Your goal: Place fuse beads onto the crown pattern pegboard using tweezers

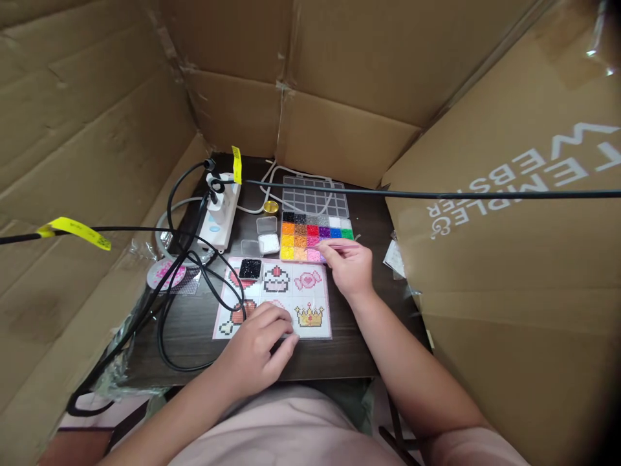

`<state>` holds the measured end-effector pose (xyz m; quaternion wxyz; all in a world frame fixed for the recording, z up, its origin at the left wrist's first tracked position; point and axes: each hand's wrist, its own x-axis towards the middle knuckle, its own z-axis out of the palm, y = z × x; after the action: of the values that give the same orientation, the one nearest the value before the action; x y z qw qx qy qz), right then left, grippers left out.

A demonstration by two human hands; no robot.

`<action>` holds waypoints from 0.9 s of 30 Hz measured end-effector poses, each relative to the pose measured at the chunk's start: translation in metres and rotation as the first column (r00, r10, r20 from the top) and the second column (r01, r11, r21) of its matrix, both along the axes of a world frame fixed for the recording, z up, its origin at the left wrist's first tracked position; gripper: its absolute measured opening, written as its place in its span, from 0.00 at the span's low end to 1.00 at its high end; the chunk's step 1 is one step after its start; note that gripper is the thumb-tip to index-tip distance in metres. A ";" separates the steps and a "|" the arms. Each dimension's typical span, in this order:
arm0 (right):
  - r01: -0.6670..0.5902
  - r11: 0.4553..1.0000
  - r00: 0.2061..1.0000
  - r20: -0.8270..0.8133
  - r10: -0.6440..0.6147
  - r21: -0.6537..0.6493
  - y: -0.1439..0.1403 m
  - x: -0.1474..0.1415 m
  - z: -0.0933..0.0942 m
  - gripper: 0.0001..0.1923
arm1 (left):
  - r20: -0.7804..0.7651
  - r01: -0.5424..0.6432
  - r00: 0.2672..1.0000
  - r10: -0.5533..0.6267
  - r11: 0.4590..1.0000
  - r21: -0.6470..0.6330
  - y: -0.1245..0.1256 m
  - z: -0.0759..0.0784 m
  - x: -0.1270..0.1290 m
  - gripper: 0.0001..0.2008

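- By the right hand [352, 270], a thin pink stick [346, 246] is pinched between thumb and fingers, over the lower right part of the bead box [297, 261].
- The left hand [262, 345] is laid over the lower middle of the picture sheet [321, 299], fingers loosely bent; whether anything is held under it cannot be told.
- The bead box is set on the dark counter [349, 353], just beyond the sheet, its beads sorted by colour and its clear lid [301, 194] folded back.
- A small box of black beads [251, 279] is placed on the sheet's upper left; a white-filled one [269, 252] is set beside the bead box.
- Farther left, a power strip [211, 237] and a round dish [152, 278] with pink bits are seen.
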<state>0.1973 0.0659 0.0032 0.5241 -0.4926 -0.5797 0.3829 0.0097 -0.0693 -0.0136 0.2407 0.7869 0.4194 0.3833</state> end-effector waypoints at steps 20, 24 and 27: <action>-0.435 0.886 0.900 -0.050 0.432 -0.161 -0.076 0.054 -0.007 0.01 | -0.011 0.022 1.000 -0.022 1.000 -0.017 0.001 0.000 -0.001 0.03; -0.442 0.882 0.896 -0.027 0.444 -0.163 -0.073 0.053 -0.009 0.02 | -0.013 0.021 1.000 -0.021 1.000 -0.004 0.001 -0.001 -0.001 0.03; -0.465 0.872 0.883 -0.001 0.470 -0.152 -0.072 0.052 -0.009 0.01 | -0.016 0.023 1.000 -0.023 1.000 -0.003 0.001 -0.001 -0.001 0.03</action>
<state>0.2490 -0.0061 -0.0062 0.3674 -0.3823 -0.6608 0.5312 0.0083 -0.0682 -0.0145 0.2430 0.7943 0.4129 0.3737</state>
